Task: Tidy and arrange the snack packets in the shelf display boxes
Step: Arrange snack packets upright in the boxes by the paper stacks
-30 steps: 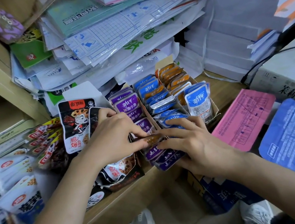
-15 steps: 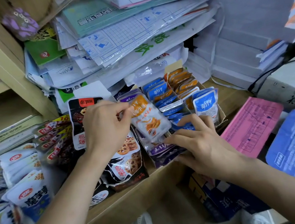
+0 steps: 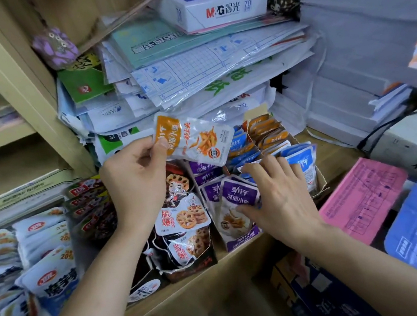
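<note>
Orange packet [image 3: 194, 140], pinched at one corner by my left hand [image 3: 136, 181], slants toward the orange row [image 3: 266, 129] at the display box's [image 3: 256, 112] back right, past my right hand [image 3: 278, 195] resting flat, fingers straight, on blue packets [image 3: 301, 159].

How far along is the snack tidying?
Done: orange row and blue row stand filed in the box. In hand: left hand pinches a stray orange packet above the box; right hand rests across the blue row and purple packets. Left: file that packet, straighten the leaning purple packets.
</note>
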